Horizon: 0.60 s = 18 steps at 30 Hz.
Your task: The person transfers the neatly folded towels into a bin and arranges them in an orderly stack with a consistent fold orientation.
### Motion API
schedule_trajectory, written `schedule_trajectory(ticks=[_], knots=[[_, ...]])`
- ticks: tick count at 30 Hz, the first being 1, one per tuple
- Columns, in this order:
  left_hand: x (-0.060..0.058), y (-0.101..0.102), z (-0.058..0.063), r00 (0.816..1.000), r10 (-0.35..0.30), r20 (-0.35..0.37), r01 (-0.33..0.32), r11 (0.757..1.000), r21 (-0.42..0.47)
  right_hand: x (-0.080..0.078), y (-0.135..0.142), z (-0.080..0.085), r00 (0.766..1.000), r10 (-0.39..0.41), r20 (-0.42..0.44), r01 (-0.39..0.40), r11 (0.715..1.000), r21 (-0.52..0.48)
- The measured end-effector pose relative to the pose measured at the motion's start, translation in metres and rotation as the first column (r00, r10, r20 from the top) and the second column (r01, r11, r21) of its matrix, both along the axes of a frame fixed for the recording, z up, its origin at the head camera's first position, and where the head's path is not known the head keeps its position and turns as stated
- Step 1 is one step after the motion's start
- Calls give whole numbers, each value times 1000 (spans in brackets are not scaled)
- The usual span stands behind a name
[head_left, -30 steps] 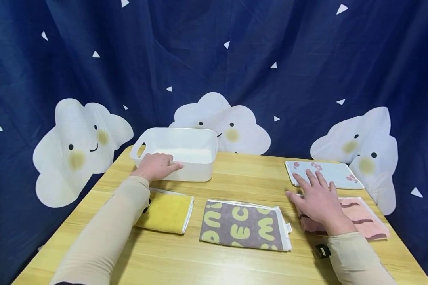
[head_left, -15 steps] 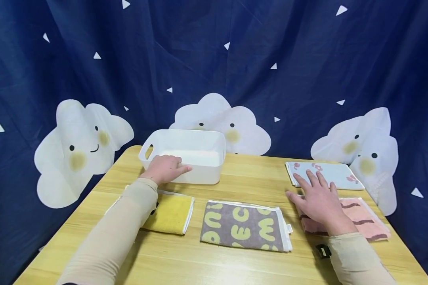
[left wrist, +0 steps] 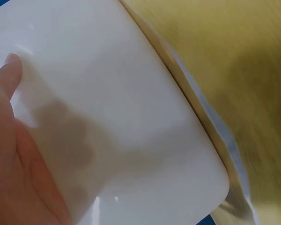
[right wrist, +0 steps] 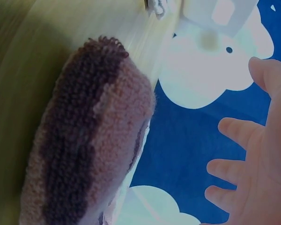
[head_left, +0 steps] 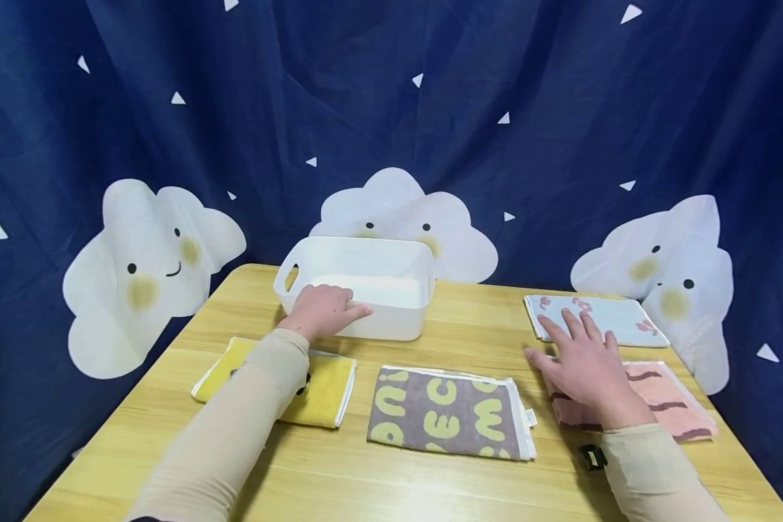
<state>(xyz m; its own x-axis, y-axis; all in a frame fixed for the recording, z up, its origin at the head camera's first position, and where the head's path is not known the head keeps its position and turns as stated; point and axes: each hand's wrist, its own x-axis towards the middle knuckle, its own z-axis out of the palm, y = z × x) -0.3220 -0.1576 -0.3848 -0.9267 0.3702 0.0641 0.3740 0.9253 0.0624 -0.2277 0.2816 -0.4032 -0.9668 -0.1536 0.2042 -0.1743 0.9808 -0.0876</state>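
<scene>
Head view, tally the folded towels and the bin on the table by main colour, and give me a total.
Yellow towel: 1
Mauve-grey towel with yellow letters: 1
Pale blue towel with pink flowers: 1
Pink towel with dark stripes: 1
White bin: 1
Total: 5

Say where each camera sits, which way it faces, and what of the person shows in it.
Head: worn on the head, facing forward and down at the table; both forearms show, with the left hand gripping the white bin and the right hand spread.
Left wrist: on that wrist, close on the bin's wall; part of the left hand shows along the left edge.
Right wrist: on that wrist, facing past the pink striped towel toward the blue curtain; the right hand shows at right.
Shared: head and right wrist both show that towel and the right hand.
</scene>
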Motion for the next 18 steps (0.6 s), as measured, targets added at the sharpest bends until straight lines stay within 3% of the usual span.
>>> schedule_trajectory(ticks=[18], knots=[[6, 38, -2, 999, -33, -30, 33, 999, -11, 1, 1, -2, 1000, 7, 7, -7, 1000, -8]])
